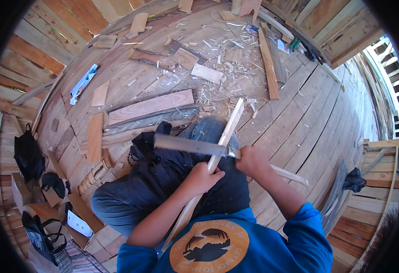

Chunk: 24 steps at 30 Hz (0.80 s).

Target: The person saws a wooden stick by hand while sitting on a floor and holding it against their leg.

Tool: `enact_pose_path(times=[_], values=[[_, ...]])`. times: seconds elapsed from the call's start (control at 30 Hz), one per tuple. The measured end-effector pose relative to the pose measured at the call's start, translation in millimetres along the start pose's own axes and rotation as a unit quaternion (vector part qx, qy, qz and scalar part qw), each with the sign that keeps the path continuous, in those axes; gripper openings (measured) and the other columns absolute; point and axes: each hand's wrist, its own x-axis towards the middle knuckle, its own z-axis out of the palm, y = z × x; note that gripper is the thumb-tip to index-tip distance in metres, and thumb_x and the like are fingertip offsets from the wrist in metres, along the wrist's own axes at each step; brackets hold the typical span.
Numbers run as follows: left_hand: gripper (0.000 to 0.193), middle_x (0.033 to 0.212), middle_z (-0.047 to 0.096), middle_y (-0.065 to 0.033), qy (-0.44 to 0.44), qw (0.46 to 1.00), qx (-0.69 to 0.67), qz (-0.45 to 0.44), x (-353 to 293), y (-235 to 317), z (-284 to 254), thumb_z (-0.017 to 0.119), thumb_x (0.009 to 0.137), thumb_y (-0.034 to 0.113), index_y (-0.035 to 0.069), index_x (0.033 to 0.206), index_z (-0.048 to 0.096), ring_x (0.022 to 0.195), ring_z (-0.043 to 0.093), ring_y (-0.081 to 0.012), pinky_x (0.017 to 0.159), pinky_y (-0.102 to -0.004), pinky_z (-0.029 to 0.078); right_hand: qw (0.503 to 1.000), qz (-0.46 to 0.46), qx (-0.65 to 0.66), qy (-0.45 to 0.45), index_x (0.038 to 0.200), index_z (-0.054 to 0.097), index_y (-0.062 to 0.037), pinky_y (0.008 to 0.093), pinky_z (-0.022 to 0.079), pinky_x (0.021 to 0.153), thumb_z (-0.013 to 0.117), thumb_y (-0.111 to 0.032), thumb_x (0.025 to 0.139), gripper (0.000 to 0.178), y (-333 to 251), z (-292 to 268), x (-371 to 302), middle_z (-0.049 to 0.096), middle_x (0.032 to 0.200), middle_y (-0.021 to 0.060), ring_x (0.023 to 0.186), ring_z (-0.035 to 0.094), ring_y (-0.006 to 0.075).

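My left hand is closed around a long pale wooden stick, which slants across my lap from my belly up past my knee. In my right hand is the handle of a hand saw. Its long metal blade is blurred, with what look like teeth along the lower edge. The blade crosses the stick just above my left hand; whether it touches the wood I cannot tell. Beyond my right hand a pale strip of wood sticks out, and I cannot tell whether it belongs to the handle.
Wood shavings litter the plank floor ahead. Several boards lie about, among them a wide board near my knee and a long board at the right. Cardboard boxes and a black bag stand at the left.
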Motion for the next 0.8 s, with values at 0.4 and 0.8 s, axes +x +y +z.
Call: enact_pose_path(times=[0.4,0.8], values=[[0.022,0.058,0.057,-0.0046,0.029,0.998,0.032,0.051,2.4,-5.1,2.6,0.071,0.082,0.021,0.001,0.088,0.063,0.043,0.053,-0.0125,0.043,-0.0278,0.044,0.998,0.044,-0.03,0.03,0.077,0.069,-0.003,0.0452,0.054,0.074,0.062,-0.021,0.07,0.021,39.3,-2.7,36.5,0.067,0.08,0.0216,0.078,0.066,0.0371],[0.024,0.057,0.055,-0.0034,-0.009,1.0,-0.001,0.014,-0.7,2.5,-0.4,0.07,0.083,0.021,0.0,0.091,0.061,0.044,0.053,-0.0107,0.043,-0.0265,0.043,0.997,0.017,-0.03,0.069,0.078,0.069,-0.0034,0.0451,0.054,0.074,0.062,-0.018,0.071,0.018,39.0,-5.9,48.0,0.066,0.076,0.0209,0.076,0.066,0.037]])
